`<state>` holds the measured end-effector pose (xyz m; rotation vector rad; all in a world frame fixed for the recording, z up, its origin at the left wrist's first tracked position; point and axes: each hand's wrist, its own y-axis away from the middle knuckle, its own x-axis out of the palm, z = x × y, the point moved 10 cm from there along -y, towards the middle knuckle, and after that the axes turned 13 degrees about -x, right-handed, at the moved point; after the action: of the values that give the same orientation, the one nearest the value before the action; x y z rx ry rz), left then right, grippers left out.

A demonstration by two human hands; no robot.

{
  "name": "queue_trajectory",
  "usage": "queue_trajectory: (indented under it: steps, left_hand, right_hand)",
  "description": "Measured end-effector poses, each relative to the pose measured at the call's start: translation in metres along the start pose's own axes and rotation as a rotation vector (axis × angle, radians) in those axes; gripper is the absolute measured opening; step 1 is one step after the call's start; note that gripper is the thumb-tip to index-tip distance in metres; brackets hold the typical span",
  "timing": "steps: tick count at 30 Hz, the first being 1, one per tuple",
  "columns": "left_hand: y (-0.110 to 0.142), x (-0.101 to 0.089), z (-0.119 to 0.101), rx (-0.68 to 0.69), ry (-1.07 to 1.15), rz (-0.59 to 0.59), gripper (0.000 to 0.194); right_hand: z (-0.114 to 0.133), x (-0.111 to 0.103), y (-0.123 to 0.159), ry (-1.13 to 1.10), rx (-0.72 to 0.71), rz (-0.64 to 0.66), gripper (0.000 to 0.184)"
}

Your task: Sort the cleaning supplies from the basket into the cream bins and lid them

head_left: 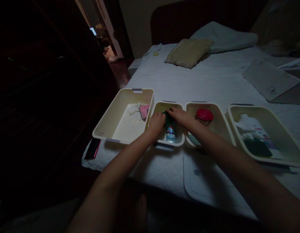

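Both my hands reach into a small cream basket (181,137) on the bed. My left hand (157,121) is closed over its left side, fingers curled at the edge of a dark green pad (168,119). From the right, my right hand (178,115) has its fingertips closed on the upper part of the same pad. The fingers partly hide the pad, and the dim light blurs its outline. Just below it in the basket lies a small clear bottle (170,134) with a blue label.
A larger cream basket (105,124) at left holds a pink cloth (144,111) and white cloth. Rightward, one basket (224,121) holds a red-lidded jar (204,116); another (289,142) holds a white bottle (255,127) and green pad. A pale lid (201,181) lies in front.
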<state>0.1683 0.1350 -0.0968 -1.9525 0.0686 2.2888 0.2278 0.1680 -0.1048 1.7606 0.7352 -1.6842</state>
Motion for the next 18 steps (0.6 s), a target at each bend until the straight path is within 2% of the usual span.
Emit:
queue_trajectory:
  steps: [3, 9, 15, 18]
  left_hand:
    - [-0.005, 0.003, 0.002, -0.062, -0.016, -0.001, 0.024]
    - [-0.01, 0.013, -0.006, -0.056, -0.072, 0.002, 0.037]
    - [-0.001, 0.037, -0.011, 0.05, -0.11, 0.125, 0.043]
    - [0.002, 0.049, -0.012, 0.104, -0.066, 0.219, 0.037]
  right_hand:
    - [-0.005, 0.003, -0.01, 0.007, 0.015, 0.0, 0.04]
    - [-0.013, 0.014, -0.028, -0.017, 0.042, 0.058, 0.036]
    - [0.003, 0.024, -0.042, -0.023, -0.045, 0.13, 0.035]
    - [0.014, 0.026, -0.05, -0.052, -0.075, 0.135, 0.033]
